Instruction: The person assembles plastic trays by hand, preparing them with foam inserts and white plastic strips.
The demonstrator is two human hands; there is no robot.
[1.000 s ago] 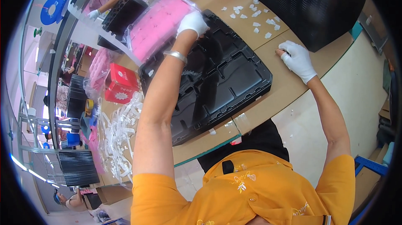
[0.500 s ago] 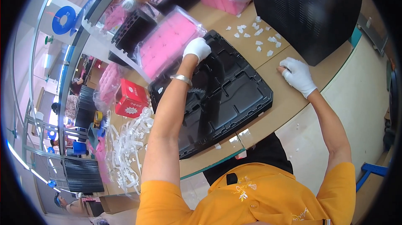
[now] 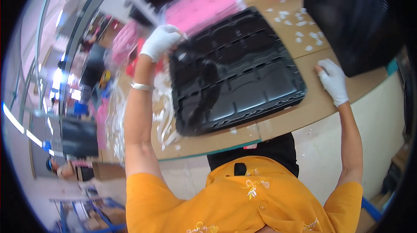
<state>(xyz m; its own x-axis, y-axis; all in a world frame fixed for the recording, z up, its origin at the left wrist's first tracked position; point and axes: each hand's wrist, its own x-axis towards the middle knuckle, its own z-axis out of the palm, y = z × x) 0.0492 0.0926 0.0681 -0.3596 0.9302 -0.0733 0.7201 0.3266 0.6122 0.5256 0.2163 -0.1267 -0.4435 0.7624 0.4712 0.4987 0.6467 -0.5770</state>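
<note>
A shiny black plastic tray (image 3: 236, 74) with moulded compartments lies on the cardboard-covered table in front of me. My left hand (image 3: 161, 42), in a white glove, is at the tray's far left corner. Its fingers are pinched together; whatever they hold is blurred. A small white scrap (image 3: 182, 55) lies on the tray just below those fingertips. Right of the tray, my right hand (image 3: 333, 81), also gloved, rests on the table with its fingers curled in. What is inside that hand, if anything, is hidden.
Beyond the tray lies a pink block pack (image 3: 202, 7) in clear plastic. Small white scraps (image 3: 299, 22) are scattered at the far right, beside a tall black stack (image 3: 349, 20). White strips (image 3: 163, 116) heap on the left, near a partly hidden red box (image 3: 135, 61).
My left hand has moved left, from the tray's far edge to its far left corner. My right hand stays on the table. The whole view has shifted and turned.
</note>
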